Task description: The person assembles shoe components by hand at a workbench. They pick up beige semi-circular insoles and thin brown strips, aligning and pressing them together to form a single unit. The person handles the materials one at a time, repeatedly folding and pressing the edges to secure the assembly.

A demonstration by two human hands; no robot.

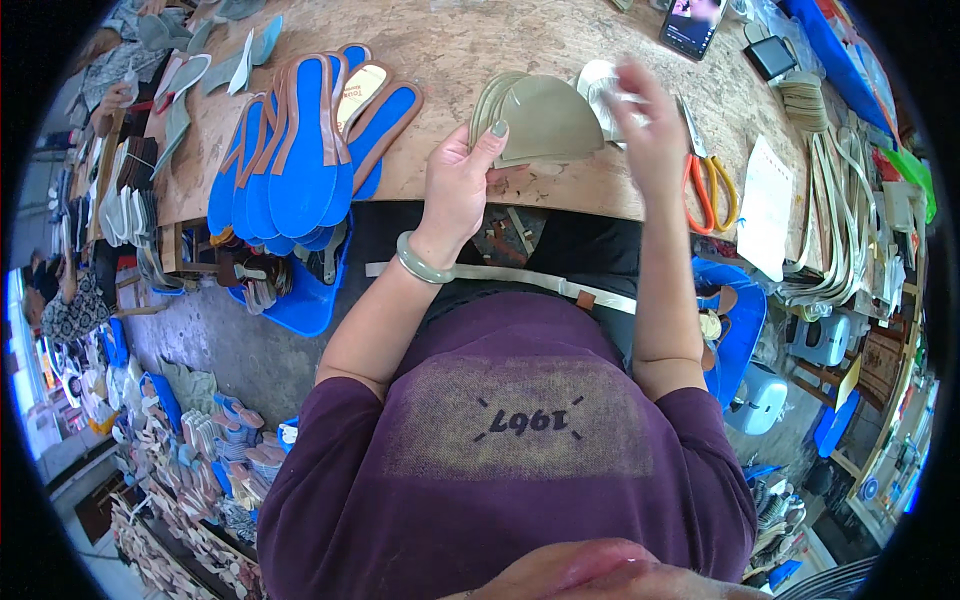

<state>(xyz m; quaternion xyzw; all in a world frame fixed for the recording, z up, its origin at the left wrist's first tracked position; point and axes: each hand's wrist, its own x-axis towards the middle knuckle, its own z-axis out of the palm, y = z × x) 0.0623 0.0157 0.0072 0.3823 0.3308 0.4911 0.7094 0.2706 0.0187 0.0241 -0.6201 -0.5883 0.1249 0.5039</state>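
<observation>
1. I see the left grip (462, 168) clamped on a fan of olive half-round pieces (552, 118), thumb on top, at the front part of the bench (435, 50).
2. Right grip (648, 120) blurred, near white pieces (598, 80); I cannot tell whether its fingers are apart or together.
3. Scissors (699, 150) lie to its right; blue soles (305, 190) left of the olive half-round pieces.

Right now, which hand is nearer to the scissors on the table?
Right. The right hand is just to the left of the scissors; the left hand is much farther left, gripping the olive pieces.
</observation>
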